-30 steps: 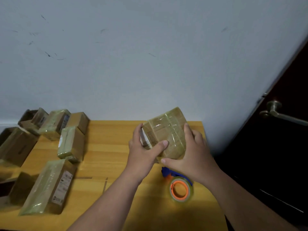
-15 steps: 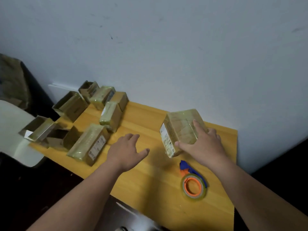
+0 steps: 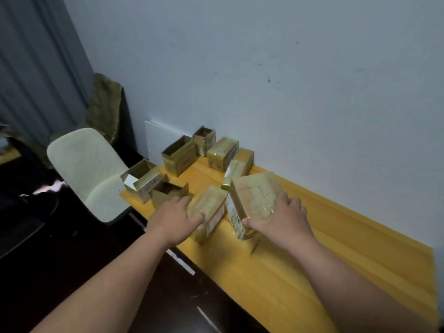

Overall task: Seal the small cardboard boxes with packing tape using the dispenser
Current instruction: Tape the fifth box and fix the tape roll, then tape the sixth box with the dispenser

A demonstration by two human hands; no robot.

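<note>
My right hand (image 3: pixel 282 219): grips the taped box (image 3: pixel 254 203) on the worktop (image 3: pixel 324 255).
My left hand (image 3: pixel 175 218): fingers spread, resting on the neighbouring box (image 3: pixel 210 210), just left of the taped box.

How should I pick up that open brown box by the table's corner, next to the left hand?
Take the open cardboard box from above, pinching one upright side wall. Its top gapes open with flaps spread, so the thin walls are free to grab; the left hand is nearest.
</note>
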